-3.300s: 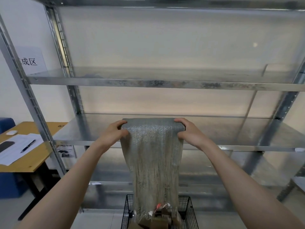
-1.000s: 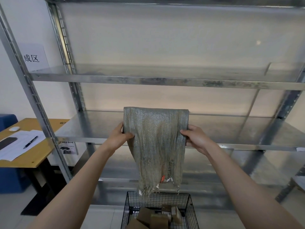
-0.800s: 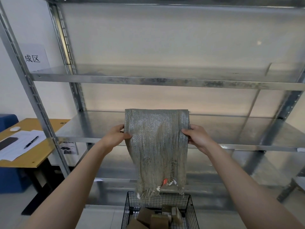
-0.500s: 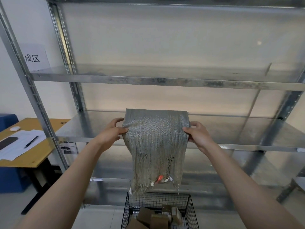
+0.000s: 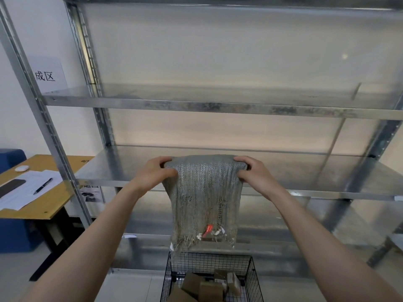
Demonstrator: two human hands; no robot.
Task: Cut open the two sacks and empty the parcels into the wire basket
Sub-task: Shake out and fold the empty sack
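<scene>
I hold a limp grey woven sack [image 5: 204, 199] upside down at chest height. My left hand [image 5: 153, 174] grips its upper left corner and my right hand [image 5: 253, 173] grips its upper right corner. The sack's frayed cut mouth hangs just above the black wire basket [image 5: 209, 261]. A red tag and white scraps cling near that mouth. Several brown cardboard parcels [image 5: 209, 289] lie in the basket. Only one sack is in view.
A metal shelving rack [image 5: 218, 107] stands right behind the sack and basket, its shelves bare. At the left is a wooden desk [image 5: 41, 208] with papers, a pen [image 5: 43, 185] and a phone. A blue seat [image 5: 11, 159] sits behind the desk.
The sack was raised off the basket and shaken; the parcels dropped out. Over the last second both hands shifted from its sides up to its top corners.
</scene>
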